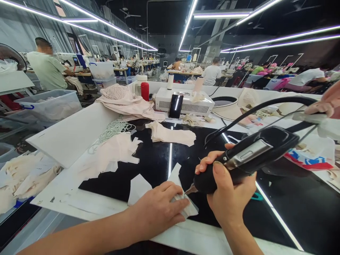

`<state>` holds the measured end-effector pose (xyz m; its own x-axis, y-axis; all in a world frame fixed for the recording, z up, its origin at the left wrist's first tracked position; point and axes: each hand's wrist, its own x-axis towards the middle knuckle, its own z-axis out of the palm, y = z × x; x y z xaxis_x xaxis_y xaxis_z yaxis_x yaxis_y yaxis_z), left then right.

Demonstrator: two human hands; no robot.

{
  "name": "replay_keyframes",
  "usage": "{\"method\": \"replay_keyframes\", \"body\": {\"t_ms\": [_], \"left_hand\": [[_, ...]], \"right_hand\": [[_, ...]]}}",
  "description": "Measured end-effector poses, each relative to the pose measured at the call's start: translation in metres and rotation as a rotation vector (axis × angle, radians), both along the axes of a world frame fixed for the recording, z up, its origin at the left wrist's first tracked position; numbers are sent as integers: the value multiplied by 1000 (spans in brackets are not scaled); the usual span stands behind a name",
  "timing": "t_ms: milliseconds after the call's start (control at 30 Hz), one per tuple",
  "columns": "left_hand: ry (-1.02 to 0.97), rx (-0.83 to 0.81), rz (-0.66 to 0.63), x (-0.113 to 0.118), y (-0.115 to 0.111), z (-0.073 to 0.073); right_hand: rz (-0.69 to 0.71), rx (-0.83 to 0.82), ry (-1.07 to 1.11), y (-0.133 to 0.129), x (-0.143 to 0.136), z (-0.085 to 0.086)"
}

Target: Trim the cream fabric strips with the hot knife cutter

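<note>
My right hand point(228, 198) is wrapped around a black corded handheld tool point(244, 156), which has a grey metal panel and a narrow metal tip. The tip points left and reaches the edge of pale fabric pieces point(191, 209) at the front of the glossy black work surface point(151, 163). Bent over these pieces, the fingers of my left hand point(162, 205) pin them down close to the tip. Part of the fabric is hidden under the fingers. A white sheet piece point(138, 187) lies just behind my left hand.
Cream fabric strips point(172, 134) are stacked farther back, beside a loose pile point(114, 152) and green cord point(114, 129). A phone point(175, 106) leans on a white vented box point(186, 101). Another person's hand point(322, 104) is near the tool's cable point(262, 102).
</note>
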<state>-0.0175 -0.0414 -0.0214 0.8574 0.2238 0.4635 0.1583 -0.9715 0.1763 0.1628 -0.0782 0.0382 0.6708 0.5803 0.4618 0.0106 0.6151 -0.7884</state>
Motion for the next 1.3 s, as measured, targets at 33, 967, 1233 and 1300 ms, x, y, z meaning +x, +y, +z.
{"method": "replay_keyframes", "body": {"t_ms": [33,967,1233,1300], "left_hand": [[24,11,-2,0,4,2],[135,149,-199,-7,62,9],[84,98,-202,-8,61,3],[89,80,-195,-8,62,3]], "right_hand": [[2,-1,-2,0,0,0],[-13,-4,23,2,2,3],[-13,23,54,16,-1,5],[-18,11,53,17,-1,4]]}}
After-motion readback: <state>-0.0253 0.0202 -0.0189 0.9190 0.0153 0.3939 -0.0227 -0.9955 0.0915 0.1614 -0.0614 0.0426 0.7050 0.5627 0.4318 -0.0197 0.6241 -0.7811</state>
